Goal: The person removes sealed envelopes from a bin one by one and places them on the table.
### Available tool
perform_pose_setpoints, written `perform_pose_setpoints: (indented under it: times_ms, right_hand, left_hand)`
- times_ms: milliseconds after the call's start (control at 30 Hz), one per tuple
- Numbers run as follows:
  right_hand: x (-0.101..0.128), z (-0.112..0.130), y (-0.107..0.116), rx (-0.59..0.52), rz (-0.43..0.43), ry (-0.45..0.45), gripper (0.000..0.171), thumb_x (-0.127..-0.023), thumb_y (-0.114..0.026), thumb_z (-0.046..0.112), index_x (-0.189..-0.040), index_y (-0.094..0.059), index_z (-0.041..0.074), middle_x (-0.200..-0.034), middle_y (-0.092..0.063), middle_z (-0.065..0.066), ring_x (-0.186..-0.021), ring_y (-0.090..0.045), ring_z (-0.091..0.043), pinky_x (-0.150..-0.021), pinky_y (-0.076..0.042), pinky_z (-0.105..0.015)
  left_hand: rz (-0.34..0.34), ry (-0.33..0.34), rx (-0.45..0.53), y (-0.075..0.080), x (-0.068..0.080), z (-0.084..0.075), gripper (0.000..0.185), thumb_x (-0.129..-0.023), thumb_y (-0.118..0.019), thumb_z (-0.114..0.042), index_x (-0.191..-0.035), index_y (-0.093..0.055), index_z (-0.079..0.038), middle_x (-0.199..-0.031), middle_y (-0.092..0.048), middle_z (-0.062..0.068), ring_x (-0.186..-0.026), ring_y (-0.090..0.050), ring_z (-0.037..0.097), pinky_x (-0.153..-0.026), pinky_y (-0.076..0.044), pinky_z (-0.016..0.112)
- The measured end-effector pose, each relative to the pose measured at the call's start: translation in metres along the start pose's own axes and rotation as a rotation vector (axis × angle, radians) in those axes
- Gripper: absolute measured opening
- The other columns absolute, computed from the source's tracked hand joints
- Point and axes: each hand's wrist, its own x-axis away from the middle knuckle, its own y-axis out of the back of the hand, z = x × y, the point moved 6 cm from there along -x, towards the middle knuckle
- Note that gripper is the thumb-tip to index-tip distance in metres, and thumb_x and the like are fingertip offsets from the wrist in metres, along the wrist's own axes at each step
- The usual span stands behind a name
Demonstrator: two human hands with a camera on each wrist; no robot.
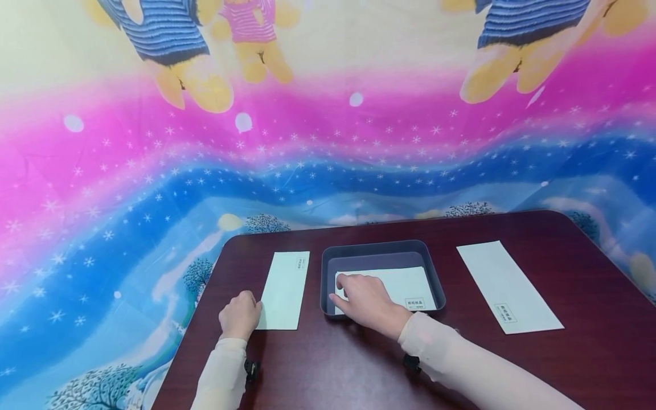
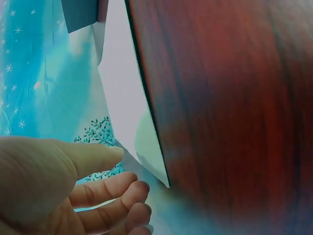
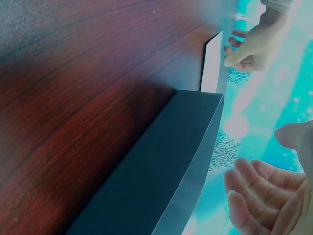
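Tray [image 1: 379, 260]: dark grey, rectangular, low-walled, rounded corners; upright on counter [image 1: 333, 364]. Inner slip [image 1: 405, 287]: white, flat, oblong; lies inside tray, long side across, printed black box at near right corner; left part partly covered in head view. Left slip [image 1: 284, 291]: white, oblong, unfolded; flat on counter, left of tray, apart from it; long side runs away from viewer, printed box at far right corner.

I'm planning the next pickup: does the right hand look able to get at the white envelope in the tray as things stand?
Likely yes: the right hand is empty and above the tray, and nothing visible lies on the white envelope or blocks the way.
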Motion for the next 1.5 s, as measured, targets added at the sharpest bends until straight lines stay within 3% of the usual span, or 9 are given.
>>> perform_pose_setpoints:
  times_ms: [400,733,933,1100,1333,1500]
  right_hand:
    - [0.001,0.002,0.001,-0.003,0.006,-0.002,0.025,-0.093,-0.070,0.037,-0.096,-0.070,0.013,-0.081,-0.073,0.004,-0.064,-0.064,-0.009,-0.057,-0.050,-0.030]
    - [0.000,-0.003,-0.001,-0.005,0.018,-0.010,0.026,-0.093,-0.070,0.038,-0.096,-0.069,0.013,-0.080,-0.073,0.003,-0.067,-0.065,-0.011,-0.058,-0.050,-0.032]
    - [0.000,-0.006,0.000,-0.009,0.013,-0.019,0.024,-0.093,-0.070,0.038,-0.096,-0.069,0.014,-0.078,-0.072,0.004,-0.066,-0.065,-0.010,-0.057,-0.050,-0.032]
    - [0.001,-0.009,0.003,0.010,-0.003,0.001,0.023,-0.093,-0.071,0.036,-0.095,-0.069,0.014,-0.079,-0.073,0.003,-0.064,-0.064,-0.010,-0.055,-0.049,-0.031]
    - [-0.001,-0.018,0.011,0.029,-0.028,0.007,0.024,-0.093,-0.070,0.037,-0.096,-0.070,0.013,-0.084,-0.074,0.003,-0.062,-0.062,-0.011,-0.051,-0.047,-0.030]
    - [-0.001,-0.025,0.015,0.017,-0.020,-0.016,0.024,-0.093,-0.070,0.037,-0.096,-0.070,0.014,-0.083,-0.074,0.003,-0.063,-0.063,-0.010,-0.050,-0.047,-0.030]
  left_hand:
    - [0.024,0.010,0.007,-0.002,0.000,0.000,0.043,-0.099,-0.060,-0.035,-0.065,-0.047,-0.011,-0.054,-0.043,0.004,-0.048,-0.045,0.021,-0.047,-0.030,0.034]
    - [-0.030,-0.021,0.034,0.005,-0.001,-0.011,0.041,-0.099,-0.061,-0.035,-0.069,-0.046,-0.012,-0.055,-0.039,0.000,-0.047,-0.040,0.019,-0.046,-0.026,0.032]
    - [-0.075,-0.051,0.044,0.010,-0.003,-0.022,0.033,-0.099,-0.062,-0.034,-0.078,-0.057,-0.009,-0.055,-0.048,0.002,-0.047,-0.044,0.018,-0.045,-0.029,0.032]
    - [-0.076,-0.065,0.036,0.011,-0.006,-0.031,0.034,-0.099,-0.061,-0.035,-0.078,-0.057,-0.008,-0.056,-0.048,0.003,-0.048,-0.043,0.018,-0.045,-0.029,0.032]
    - [-0.079,-0.091,0.014,0.013,-0.007,-0.044,0.035,-0.098,-0.062,-0.037,-0.102,-0.069,-0.003,-0.063,-0.061,0.006,-0.049,-0.049,0.018,-0.046,-0.038,0.034]
    - [-0.079,-0.104,0.012,0.015,-0.005,-0.055,0.035,-0.098,-0.063,-0.037,-0.104,-0.069,-0.002,-0.061,-0.060,0.006,-0.048,-0.048,0.017,-0.045,-0.038,0.034]
